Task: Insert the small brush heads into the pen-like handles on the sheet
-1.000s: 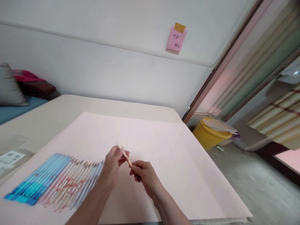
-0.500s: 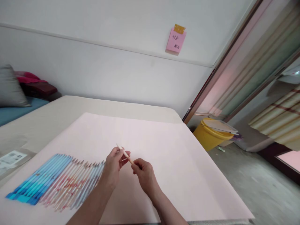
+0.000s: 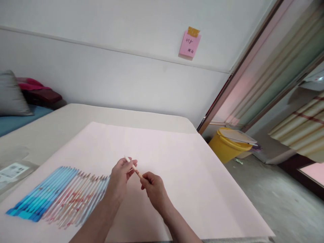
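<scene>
Between my two hands is a slim pale pen (image 3: pixel 137 171) with a tapered white end and a small reddish pattern, slanting up to the left. The fingers of my left hand (image 3: pixel 119 179) are closed around its upper part, with the white tip poking out past them. My right hand (image 3: pixel 154 186) pinches the lower, tan end. Left of my left forearm lies a row of pens: blue ones (image 3: pixel 47 190) on the outside, then whitish ones with red patterns (image 3: pixel 73 197), then grey-blue ones (image 3: pixel 92 199) partly hidden by that forearm.
The pens lie on a pale pink sheet (image 3: pixel 192 182) over a cream table (image 3: pixel 131 116). A clear plastic packet (image 3: pixel 15 170) with a label rests at the left edge. Beyond the right side stands a yellow bin (image 3: pixel 225 148). A pink note (image 3: pixel 189 44) hangs on the wall.
Both hands have shifted slightly left with the pen, and more of its lower part shows between them. The row of pens has not moved.
</scene>
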Demonstrator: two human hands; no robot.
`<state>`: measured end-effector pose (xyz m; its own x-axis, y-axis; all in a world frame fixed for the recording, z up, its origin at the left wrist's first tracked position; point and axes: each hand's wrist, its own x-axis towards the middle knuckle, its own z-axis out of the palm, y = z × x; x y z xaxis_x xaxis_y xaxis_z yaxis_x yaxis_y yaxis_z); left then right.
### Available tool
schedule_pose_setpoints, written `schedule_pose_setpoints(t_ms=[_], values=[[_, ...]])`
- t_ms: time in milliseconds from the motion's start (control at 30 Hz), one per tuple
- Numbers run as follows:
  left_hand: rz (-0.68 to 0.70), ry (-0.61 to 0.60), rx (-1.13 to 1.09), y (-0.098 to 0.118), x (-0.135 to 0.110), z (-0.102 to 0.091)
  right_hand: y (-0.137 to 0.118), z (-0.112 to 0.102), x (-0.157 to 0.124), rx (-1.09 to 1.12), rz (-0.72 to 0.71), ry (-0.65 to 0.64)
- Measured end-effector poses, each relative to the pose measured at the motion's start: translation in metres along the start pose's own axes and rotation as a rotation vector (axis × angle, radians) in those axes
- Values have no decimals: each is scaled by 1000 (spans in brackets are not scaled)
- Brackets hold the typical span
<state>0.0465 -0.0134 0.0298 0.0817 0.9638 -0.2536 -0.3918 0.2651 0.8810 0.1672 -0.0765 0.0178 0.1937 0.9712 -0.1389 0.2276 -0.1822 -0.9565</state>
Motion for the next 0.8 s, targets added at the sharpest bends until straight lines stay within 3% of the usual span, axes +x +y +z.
schedule_pose_setpoints(t_ms=[100,300,500,667,800], values=[[45,28,41,0,3,-3,-1,2,0,72,35,-43],[4,-23,-48,4,7,-4,-3,0,0,490,217,-232],[60,49,66,4,5,-2,-6,2,-2,485,185,-194],[26,-10,-11,4,7,-4,-5,1,-2,553,231,-243],[51,23,38,2,7,-4,-4,1,-2,563,223,-238]])
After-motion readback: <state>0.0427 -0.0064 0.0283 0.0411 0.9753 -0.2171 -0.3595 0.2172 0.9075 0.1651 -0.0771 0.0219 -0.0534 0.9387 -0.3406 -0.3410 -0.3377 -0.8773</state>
